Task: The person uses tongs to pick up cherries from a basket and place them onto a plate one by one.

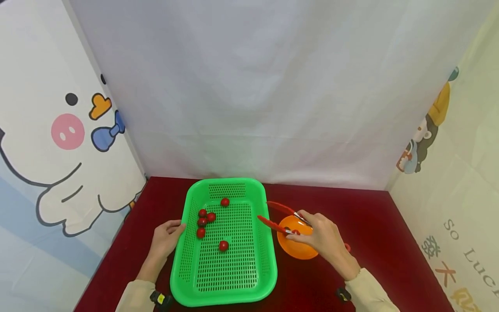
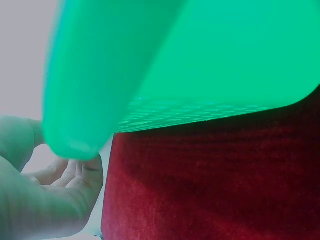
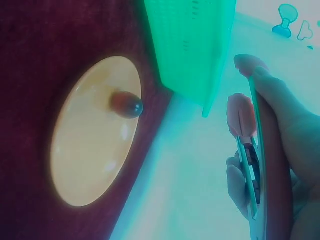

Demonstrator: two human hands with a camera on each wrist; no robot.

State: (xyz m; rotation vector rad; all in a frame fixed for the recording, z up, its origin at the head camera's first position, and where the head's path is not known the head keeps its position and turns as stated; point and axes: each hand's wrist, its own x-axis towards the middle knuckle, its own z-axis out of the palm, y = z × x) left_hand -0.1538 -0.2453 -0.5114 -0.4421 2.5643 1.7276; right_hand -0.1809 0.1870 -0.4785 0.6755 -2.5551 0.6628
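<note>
My left hand (image 1: 165, 239) pinches the left rim of a green plastic basket (image 1: 224, 299), thumb on one side and fingers curled under the edge in the left wrist view. Several small red tomatoes, like this cherry tomato (image 1: 223, 246), lie on the basket's slotted floor, most of them grouped toward its left side. In my right hand (image 1: 325, 234) is a pair of tongs (image 1: 273, 224) with red tips. The tips are spread apart with nothing between them, reaching over the basket's right rim. Below the tongs sits an orange plate (image 1: 298, 251) holding a cherry tomato (image 3: 126, 104).
Dark red cloth (image 1: 374, 242) covers the table under the basket and plate. A white curtain (image 1: 249, 95) hangs behind, with printed cloth panels at left (image 1: 70, 182) and right (image 1: 460, 208).
</note>
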